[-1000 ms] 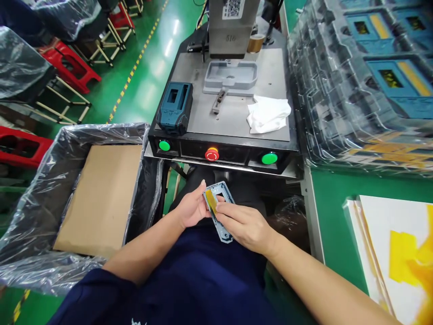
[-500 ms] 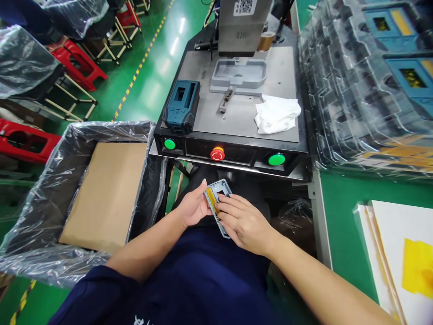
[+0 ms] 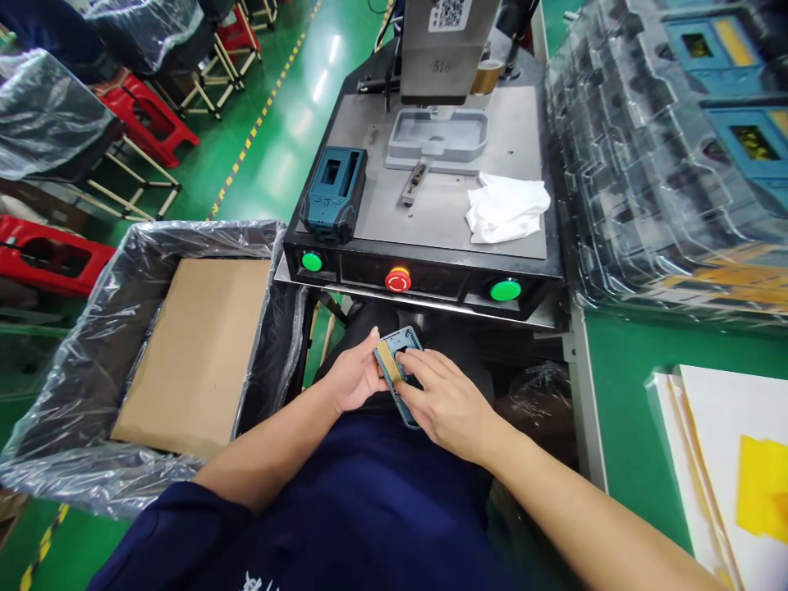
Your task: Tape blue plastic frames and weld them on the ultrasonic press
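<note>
A blue-grey plastic housing cover (image 3: pixel 406 335) is tilted above my lap, its inner side facing up. A yellow strip (image 3: pixel 387 358) runs along the cover, beside a dark window opening. My left hand (image 3: pixel 352 379) grips its left edge, thumb on top and fingers beneath. Over its right side lies my right hand (image 3: pixel 452 404), fingers bent and thumb close to the strip; part of the cover is hidden under it. On the press's metal plate (image 3: pixel 369 222) stands a blue plastic housing (image 3: pixel 333 193), left of a grey fixture tray (image 3: pixel 437 135).
The press head (image 3: pixel 444 57) hangs behind the fixture. A white cloth (image 3: pixel 508 207), green buttons (image 3: pixel 506 290) and a red stop button (image 3: pixel 397 280) are in front. Left stands a plastic-lined bin (image 3: pixel 80 361) with cardboard (image 3: pixel 197 353); right, stacked clear trays (image 3: pixel 634 189) and yellow film (image 3: pixel 760 484).
My right fingers have shifted and bent over the cover, showing more of the yellow strip. The cover's tilt has changed slightly; my left hand keeps its hold.
</note>
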Available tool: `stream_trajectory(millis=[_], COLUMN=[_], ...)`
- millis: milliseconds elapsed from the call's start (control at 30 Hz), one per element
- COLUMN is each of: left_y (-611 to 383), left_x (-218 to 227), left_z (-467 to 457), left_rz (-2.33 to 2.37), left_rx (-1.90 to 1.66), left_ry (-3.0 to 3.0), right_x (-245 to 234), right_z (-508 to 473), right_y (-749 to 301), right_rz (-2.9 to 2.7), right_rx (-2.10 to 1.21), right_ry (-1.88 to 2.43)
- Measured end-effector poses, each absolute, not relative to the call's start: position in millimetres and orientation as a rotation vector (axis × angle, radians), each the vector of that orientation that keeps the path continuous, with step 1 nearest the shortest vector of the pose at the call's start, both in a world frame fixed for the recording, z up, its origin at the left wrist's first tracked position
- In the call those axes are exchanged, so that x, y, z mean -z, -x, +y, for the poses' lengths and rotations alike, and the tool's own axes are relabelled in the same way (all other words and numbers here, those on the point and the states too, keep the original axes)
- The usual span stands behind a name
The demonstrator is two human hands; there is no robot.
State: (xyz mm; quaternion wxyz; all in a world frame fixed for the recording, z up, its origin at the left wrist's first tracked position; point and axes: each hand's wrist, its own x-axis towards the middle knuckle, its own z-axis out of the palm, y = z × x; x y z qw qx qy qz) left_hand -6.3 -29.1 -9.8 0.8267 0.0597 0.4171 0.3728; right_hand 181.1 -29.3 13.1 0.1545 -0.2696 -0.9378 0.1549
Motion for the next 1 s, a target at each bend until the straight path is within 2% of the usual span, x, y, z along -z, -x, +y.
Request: stream_trajectory(millis=[300,567,733,867,1000], left_y=[3.3,3.2,4.2,4.0,8.0], left_x=[4.2,2.2,2.5,3.0,11.2], left_z=[-27.0,-26.1,-29.1,-30.8,-30.1], left_rz=[0.853,0.804,0.733,0.671,0.664], left_rx=[-0.868,-1.049,-1.08,-1.083,-1.086], left_ry=[-0.081,0.047,0.053,0.03,-0.062], right_x=[-15.0,-2.7,-1.6,-13.0,-47.5], right_z=[-30.3,-31.3,-27.7,-21.6,-0.7], right_y=[-182.0,-185.1,-186.5,-190.5,-198.9], right_rz=[-2.48,-2.431,-2.434,-2.475,-2.479], right_rx=[-0.511,-0.398,-0.331,-0.285,-0.257], right_ry=[0.875,1.235,1.229,1.177,1.078])
